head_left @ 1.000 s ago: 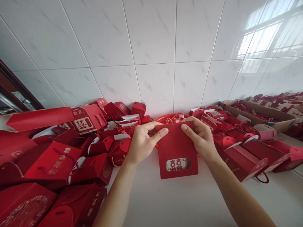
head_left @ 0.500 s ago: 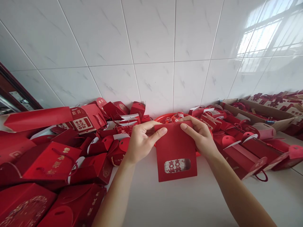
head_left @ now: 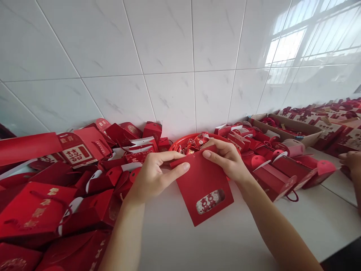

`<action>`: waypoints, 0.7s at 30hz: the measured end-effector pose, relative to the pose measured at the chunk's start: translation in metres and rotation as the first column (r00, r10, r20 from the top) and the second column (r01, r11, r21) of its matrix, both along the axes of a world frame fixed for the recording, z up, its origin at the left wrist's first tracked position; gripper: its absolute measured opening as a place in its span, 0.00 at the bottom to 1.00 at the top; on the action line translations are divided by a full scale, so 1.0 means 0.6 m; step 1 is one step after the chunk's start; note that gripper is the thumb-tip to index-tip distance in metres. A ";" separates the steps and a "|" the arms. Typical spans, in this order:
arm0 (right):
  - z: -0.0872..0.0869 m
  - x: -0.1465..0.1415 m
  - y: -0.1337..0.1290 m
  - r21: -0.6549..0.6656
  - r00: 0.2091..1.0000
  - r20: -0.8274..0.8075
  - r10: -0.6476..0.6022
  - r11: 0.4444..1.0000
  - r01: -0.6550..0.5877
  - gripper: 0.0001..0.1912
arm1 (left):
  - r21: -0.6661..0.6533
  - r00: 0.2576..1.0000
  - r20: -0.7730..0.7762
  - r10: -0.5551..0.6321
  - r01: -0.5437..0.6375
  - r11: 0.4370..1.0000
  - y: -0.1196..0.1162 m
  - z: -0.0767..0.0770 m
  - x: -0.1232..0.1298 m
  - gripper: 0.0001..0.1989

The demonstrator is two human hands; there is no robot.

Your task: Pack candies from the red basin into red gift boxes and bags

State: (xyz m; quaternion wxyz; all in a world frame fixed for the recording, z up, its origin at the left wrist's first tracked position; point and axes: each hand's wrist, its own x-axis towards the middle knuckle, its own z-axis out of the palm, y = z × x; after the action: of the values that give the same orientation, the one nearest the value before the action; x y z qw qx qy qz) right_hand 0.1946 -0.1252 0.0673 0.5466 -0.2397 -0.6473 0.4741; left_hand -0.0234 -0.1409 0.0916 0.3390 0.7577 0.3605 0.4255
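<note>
Between my two hands hangs a flat-looking red paper gift box [head_left: 201,177], tilted, with a rounded cut-out window low on its face. White material with red double-happiness characters shows through that window. My left hand [head_left: 155,175] is closed on the upper left corner, thumb in front and fingers behind. The upper right edge is pinched by my right hand [head_left: 227,160], its thumb lying on the front. Just behind the box stands a red plastic basket [head_left: 176,144] holding small red wrapped packets [head_left: 194,142], partly hidden by the box and my hand.
Many red gift boxes [head_left: 36,203] crowd the left side. More red boxes [head_left: 278,177] lie at the right, before a cardboard tray [head_left: 310,139] and rows of red-and-white bags [head_left: 332,128]. Another person's hand [head_left: 351,162] shows at the right edge. A tiled wall [head_left: 169,94] rises behind.
The gift box has tilted, its lower edge now slanting up to the right. My left hand has slid lower at its corner. The view has turned right, bringing another person's hand in.
</note>
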 end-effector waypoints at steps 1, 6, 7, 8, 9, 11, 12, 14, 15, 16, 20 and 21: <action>0.001 0.003 0.000 0.004 1.000 -0.001 0.006 1.000 -0.006 0.13 | -0.006 1.000 -0.022 -0.017 0.017 1.000 -0.001 0.001 0.000 0.09; 0.009 0.014 -0.007 -0.054 1.000 0.013 -0.023 0.998 0.024 0.14 | 0.025 0.994 -0.107 -0.028 0.031 0.999 -0.003 0.001 0.007 0.15; 0.011 0.015 -0.009 -0.065 0.999 0.024 -0.029 0.997 0.031 0.14 | 0.053 0.993 -0.115 -0.007 0.013 0.999 -0.003 0.000 0.009 0.16; 0.012 0.016 -0.010 -0.064 0.999 0.037 -0.035 0.997 0.038 0.15 | 0.079 0.993 -0.120 0.011 -0.001 0.997 -0.003 0.000 0.010 0.16; 0.013 0.016 -0.011 -0.053 0.998 0.051 -0.044 0.997 0.047 0.15 | 0.099 0.992 -0.123 0.023 -0.011 0.995 -0.003 0.000 0.011 0.17; 0.014 0.017 -0.011 -0.019 0.996 0.067 -0.063 0.998 0.064 0.14 | 0.126 0.992 -0.126 0.033 -0.017 0.992 -0.004 0.000 0.012 0.17; 0.015 0.018 -0.010 -0.007 0.995 0.072 -0.066 0.998 0.066 0.14 | 0.134 0.991 -0.127 0.036 -0.019 0.991 -0.005 0.000 0.012 0.17; 0.016 0.022 -0.009 0.006 0.995 0.082 -0.051 0.999 0.051 0.14 | 0.145 0.990 -0.137 0.041 -0.021 0.989 -0.007 0.002 0.012 0.17; 0.017 0.025 -0.009 0.010 0.996 0.088 -0.029 1.000 0.028 0.14 | 0.149 0.989 -0.143 0.043 -0.021 0.989 -0.009 0.003 0.011 0.17; 0.018 0.029 -0.009 0.014 0.995 0.099 0.003 1.000 -0.004 0.15 | 0.152 0.988 -0.151 0.043 -0.020 0.988 -0.010 0.003 0.011 0.17; 0.020 0.048 -0.013 0.012 0.983 0.142 0.116 0.993 -0.118 0.14 | 0.156 0.985 -0.169 0.029 -0.002 0.988 -0.012 0.003 0.014 0.17; 0.021 0.052 -0.016 0.005 0.981 0.149 0.122 0.992 -0.124 0.13 | 0.151 0.985 -0.169 0.019 0.007 0.989 -0.013 0.002 0.016 0.17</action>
State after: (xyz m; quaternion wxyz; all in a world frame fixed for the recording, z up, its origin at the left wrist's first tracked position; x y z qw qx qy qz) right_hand 0.2256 -0.1349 0.0800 0.4683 -0.2302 -0.7032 0.4830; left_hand -0.0137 -0.1485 0.0929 0.2474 0.8137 0.3571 0.3862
